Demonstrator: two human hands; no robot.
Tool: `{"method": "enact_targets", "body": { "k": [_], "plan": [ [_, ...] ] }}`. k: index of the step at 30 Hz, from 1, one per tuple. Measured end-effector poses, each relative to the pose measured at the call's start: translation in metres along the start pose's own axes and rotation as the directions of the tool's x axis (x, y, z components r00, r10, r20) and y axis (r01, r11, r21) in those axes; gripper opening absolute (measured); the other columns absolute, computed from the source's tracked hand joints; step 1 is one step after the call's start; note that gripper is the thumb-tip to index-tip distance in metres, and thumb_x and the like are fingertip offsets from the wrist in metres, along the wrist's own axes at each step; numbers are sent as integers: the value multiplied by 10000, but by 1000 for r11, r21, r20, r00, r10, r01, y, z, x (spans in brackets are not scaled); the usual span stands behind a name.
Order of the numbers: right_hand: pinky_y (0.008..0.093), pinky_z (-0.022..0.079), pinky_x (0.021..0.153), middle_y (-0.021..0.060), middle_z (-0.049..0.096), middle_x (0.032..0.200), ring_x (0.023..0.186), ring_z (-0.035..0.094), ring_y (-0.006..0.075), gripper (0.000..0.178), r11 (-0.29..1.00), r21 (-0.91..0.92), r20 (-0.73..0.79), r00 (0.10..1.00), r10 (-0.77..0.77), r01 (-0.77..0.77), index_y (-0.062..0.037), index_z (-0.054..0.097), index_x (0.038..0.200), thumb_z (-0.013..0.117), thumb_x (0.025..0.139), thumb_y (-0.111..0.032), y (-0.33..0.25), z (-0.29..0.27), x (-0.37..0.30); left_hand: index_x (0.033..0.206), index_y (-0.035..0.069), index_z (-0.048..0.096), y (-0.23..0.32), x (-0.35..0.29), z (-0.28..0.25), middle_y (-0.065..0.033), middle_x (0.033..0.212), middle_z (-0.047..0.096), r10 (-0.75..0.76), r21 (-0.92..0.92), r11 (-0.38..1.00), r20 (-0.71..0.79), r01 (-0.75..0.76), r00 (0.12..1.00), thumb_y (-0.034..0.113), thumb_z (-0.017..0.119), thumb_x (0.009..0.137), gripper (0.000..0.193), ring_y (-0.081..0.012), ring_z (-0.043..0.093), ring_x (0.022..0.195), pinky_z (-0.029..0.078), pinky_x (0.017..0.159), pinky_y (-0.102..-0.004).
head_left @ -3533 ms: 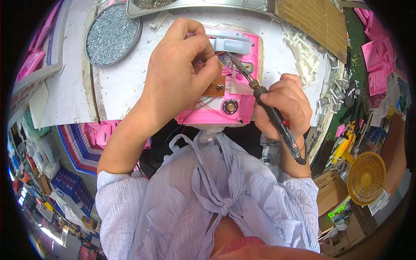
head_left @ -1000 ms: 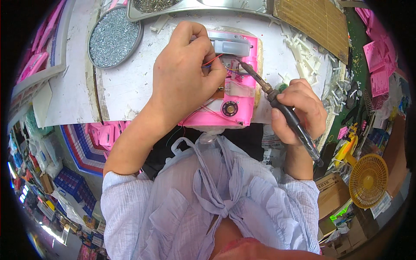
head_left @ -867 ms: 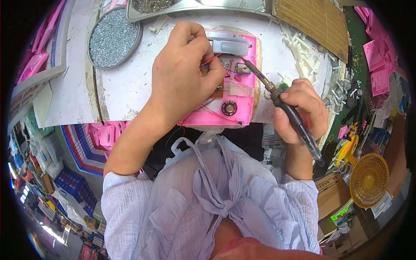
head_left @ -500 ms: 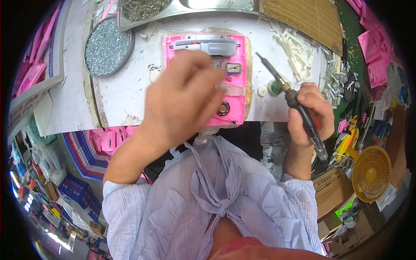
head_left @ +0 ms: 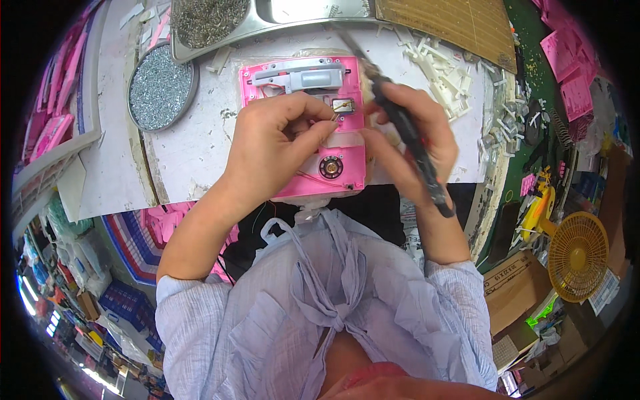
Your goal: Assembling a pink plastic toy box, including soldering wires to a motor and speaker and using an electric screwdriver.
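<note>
Shell (head_left: 352, 172), pink, lies open-side-up on white worktop (head_left: 200, 143). In place: speaker (head_left: 331, 167), grey handle-like part (head_left: 313, 80). Outstanding, as judged: shell uncovered, thin wires (head_left: 274, 207) hanging past near edge. Left hand (head_left: 270, 137): thumb and forefinger pinched over shell's middle; cannot tell whether on anything. Right hand (head_left: 423, 130), blurred: gripping black soldering iron (head_left: 407, 127), tip pointing beyond shell. Farther out: metal tray (head_left: 280, 29), white plastic parts (head_left: 443, 77).

Bright centre, dark fisheye rim.
</note>
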State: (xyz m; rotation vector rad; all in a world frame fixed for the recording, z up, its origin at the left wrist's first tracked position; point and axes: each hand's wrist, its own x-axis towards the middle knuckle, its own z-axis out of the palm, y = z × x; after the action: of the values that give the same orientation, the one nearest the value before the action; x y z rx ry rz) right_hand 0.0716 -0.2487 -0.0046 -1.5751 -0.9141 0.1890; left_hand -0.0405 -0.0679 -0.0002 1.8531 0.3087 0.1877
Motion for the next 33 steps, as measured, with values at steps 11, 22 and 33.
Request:
{"method": "enact_targets", "body": {
  "k": [11,22,33],
  "plan": [
    [297,544,855,103,663,1082,932,677,157,498,977,-196,126,990,-57,81,-1,612,1280,765,812,69,-1,4,0,978,-7,687,-2,-1,-4,-66,890,650,181,103,976,90,-190,979,-35,688,892,91,-130,640,776,509,676,-251],
    [281,356,613,40,547,706,622,451,136,226,973,191,100,989,113,-130,15,656,938,763,751,-55,-23,-51,-28,921,47,652,4,-3,-20,-99,1123,608,289,340,837,391,-429,874,-18,746,740,214,-273,663,951,549,783,-364],
    [325,417,640,-8,456,574,525,457,174,204,999,6,333,942,37,-41,-47,680,854,748,662,-42,-21,-47,-8,958,51,636,2,-3,-19,-88,1105,628,322,397,773,427,-495,845,-9,770,713,286,-289,666,970,572,768,-378]
  ]
}}
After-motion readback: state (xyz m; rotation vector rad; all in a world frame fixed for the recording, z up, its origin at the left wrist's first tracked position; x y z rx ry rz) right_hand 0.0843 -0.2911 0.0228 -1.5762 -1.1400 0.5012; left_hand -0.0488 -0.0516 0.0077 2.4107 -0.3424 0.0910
